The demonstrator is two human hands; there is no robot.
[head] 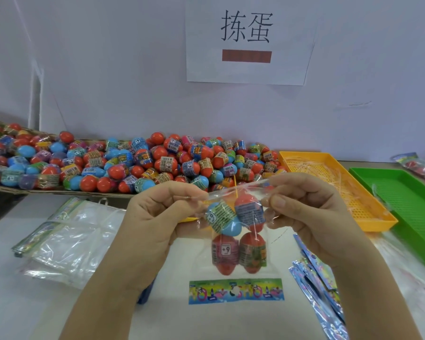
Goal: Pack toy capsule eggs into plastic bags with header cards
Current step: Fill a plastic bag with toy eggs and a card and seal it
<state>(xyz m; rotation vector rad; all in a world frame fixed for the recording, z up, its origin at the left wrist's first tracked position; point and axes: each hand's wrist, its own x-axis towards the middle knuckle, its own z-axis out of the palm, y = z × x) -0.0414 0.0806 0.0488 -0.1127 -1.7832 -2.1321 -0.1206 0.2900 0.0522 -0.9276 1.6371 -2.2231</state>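
Seal step | your left hand (pixel 155 217) and right hand (pixel 312 217) pinch the bag (pixel 233 192) mouth | pull it flat, eggs (pixel 238 244) low, before adding header card (pixel 236 290)

Clear glossy plastic bag (pixel 236 231); glossy plastic eggs (pixel 157 163); perforated plastic trays (pixel 329 182)

The pile of eggs (pixel 157 163) runs past the left edge, and the right edge cuts the green tray (pixel 407 207). The left hand (pixel 155 217) and its arm hide most of a blue object (pixel 145 294); I cannot tell what it is.
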